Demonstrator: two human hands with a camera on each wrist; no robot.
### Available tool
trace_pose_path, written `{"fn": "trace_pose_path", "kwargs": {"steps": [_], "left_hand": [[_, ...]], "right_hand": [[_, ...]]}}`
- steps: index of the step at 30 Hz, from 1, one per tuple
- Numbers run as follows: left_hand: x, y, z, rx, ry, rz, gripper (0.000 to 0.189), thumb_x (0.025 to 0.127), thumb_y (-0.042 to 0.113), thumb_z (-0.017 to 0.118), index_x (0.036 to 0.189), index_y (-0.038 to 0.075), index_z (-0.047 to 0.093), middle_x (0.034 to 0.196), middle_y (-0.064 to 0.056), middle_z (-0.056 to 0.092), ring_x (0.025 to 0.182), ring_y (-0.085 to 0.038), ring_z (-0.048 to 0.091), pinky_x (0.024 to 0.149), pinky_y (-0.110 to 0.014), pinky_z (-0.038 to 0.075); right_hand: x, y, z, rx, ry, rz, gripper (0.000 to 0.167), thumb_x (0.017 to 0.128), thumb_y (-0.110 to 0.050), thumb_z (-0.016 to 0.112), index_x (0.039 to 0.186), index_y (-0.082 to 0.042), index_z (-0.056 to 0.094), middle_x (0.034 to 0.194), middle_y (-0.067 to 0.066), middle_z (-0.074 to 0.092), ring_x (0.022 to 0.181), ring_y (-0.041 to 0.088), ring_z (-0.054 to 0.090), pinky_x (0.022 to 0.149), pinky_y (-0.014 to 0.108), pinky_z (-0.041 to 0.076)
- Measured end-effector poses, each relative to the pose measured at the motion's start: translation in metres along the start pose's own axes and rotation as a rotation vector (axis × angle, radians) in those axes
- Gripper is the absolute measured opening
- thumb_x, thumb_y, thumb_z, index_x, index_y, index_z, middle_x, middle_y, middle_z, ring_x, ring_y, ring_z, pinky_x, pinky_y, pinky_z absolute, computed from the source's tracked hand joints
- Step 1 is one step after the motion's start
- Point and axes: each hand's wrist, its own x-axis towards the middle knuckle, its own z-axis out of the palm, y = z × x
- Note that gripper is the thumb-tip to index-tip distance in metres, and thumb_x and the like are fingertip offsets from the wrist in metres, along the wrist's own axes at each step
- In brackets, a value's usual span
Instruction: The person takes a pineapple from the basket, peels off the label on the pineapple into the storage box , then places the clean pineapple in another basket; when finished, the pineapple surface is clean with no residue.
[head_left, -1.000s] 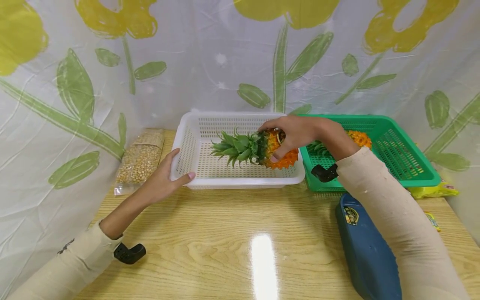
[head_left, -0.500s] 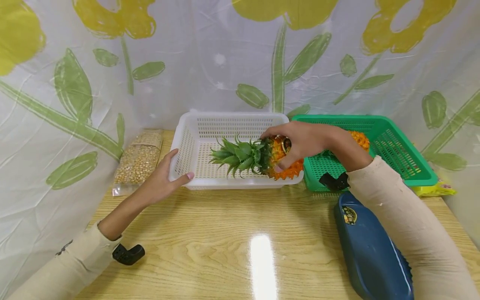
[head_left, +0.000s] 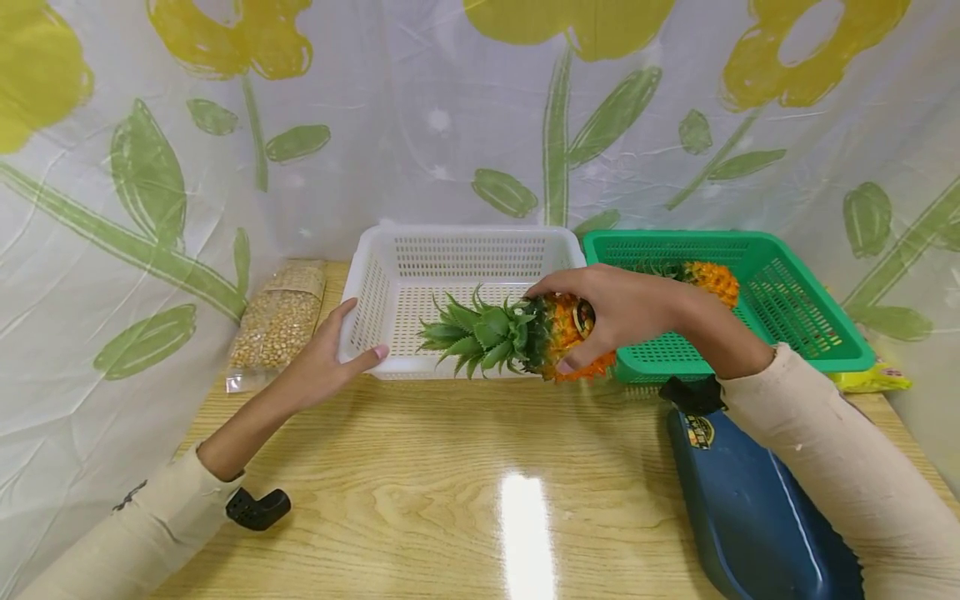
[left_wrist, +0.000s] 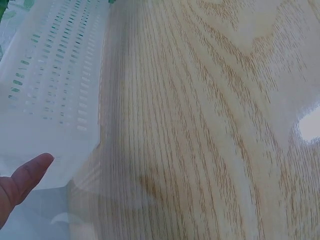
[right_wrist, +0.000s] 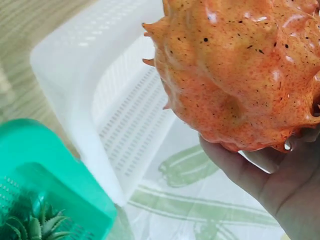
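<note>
My right hand (head_left: 626,308) grips a small orange pineapple (head_left: 558,329) by its fruit end, over the front right of a white slotted basket (head_left: 487,254). Its green crown points left and overlaps the basket's front rim. A round dark label shows near my fingers. The right wrist view shows the glossy, spiny fruit (right_wrist: 235,75) close up. At the basket's left end my left hand (head_left: 322,362) holds the front corner, thumb on the front rim and other fingers at the left side. In the left wrist view only the thumb (left_wrist: 30,175) shows, against the white plastic.
Right of the white basket stands a green basket (head_left: 795,275) with another pineapple (head_left: 716,283) in it. A blue container (head_left: 750,500) lies in front, partly under my right arm. A bag of corn kernels (head_left: 277,321) leans at the left by the flowered curtain (head_left: 375,125).
My right hand has brought the pineapple toward me, from above the white basket's inside to over its front rim. The left hand has stayed on the corner.
</note>
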Motion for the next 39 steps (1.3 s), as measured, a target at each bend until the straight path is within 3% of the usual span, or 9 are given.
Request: {"fn": "trace_pose_path", "kwargs": {"steps": [5,8,12,19,26,33,39], "left_hand": [[0.001,-0.001,0.0,0.002,-0.002,0.004,0.101,0.096,0.052,0.061,0.162,0.009,-0.003,0.162,-0.032,0.014,0.143,-0.055,0.027,0.109,-0.075,0.026],[0.001,-0.001,0.0,-0.001,-0.002,0.008,0.101,0.096,0.052,0.061,0.162,0.009,-0.003,0.161,-0.032,0.015,0.143,-0.055,0.028,0.109,-0.075,0.026],[0.001,0.0,0.0,-0.008,-0.002,0.009,0.101,0.096,0.051,0.061,0.162,0.009,-0.003,0.161,-0.032,0.016,0.143,-0.055,0.028,0.109,-0.075,0.025],[0.001,-0.001,0.001,-0.012,-0.006,0.008,0.101,0.096,0.051,0.061,0.162,0.009,-0.003,0.161,-0.033,0.014,0.142,-0.056,0.028,0.109,-0.075,0.026],[0.001,-0.001,0.0,-0.033,-0.007,0.016,0.101,0.097,0.049,0.062,0.161,0.008,-0.004,0.158,-0.033,0.021,0.14,-0.054,0.034,0.11,-0.072,0.029],[0.0,0.0,0.0,-0.028,-0.013,0.011,0.101,0.097,0.05,0.061,0.161,0.009,-0.005,0.16,-0.032,0.016,0.142,-0.054,0.03,0.108,-0.074,0.028],[0.0,-0.002,0.001,-0.024,-0.01,0.01,0.101,0.097,0.05,0.061,0.161,0.008,-0.004,0.159,-0.033,0.018,0.14,-0.054,0.033,0.108,-0.073,0.03]], "right_hand": [[-0.009,-0.002,0.007,0.01,0.034,-0.011,0.088,0.078,-0.051,0.081,0.149,-0.015,0.045,0.13,-0.002,0.06,0.094,0.011,0.061,0.079,0.035,0.052],[-0.014,-0.005,0.011,0.001,0.055,-0.01,0.088,0.078,-0.051,0.081,0.15,-0.015,0.045,0.123,-0.005,0.062,0.091,0.007,0.061,0.078,0.033,0.053],[-0.023,-0.011,0.018,-0.024,0.078,0.001,0.089,0.077,-0.054,0.08,0.15,-0.018,0.044,0.12,-0.007,0.063,0.081,0.009,0.056,0.073,0.034,0.048],[-0.037,-0.02,0.034,-0.041,0.109,0.042,0.088,0.076,-0.059,0.079,0.148,-0.022,0.046,0.142,-0.002,0.056,0.113,0.017,0.06,0.088,0.044,0.051],[-0.046,-0.028,0.047,-0.03,0.132,0.065,0.085,0.075,-0.059,0.079,0.146,-0.024,0.048,0.137,-0.003,0.058,0.114,0.017,0.06,0.087,0.045,0.052],[-0.052,-0.034,0.064,0.025,0.119,0.096,0.087,0.075,-0.063,0.079,0.146,-0.024,0.049,0.145,0.002,0.054,0.122,0.025,0.059,0.089,0.045,0.05],[-0.052,-0.035,0.079,0.065,0.096,0.091,0.083,0.076,-0.059,0.079,0.145,-0.024,0.05,0.142,-0.001,0.056,0.118,0.021,0.06,0.087,0.043,0.051]]}}
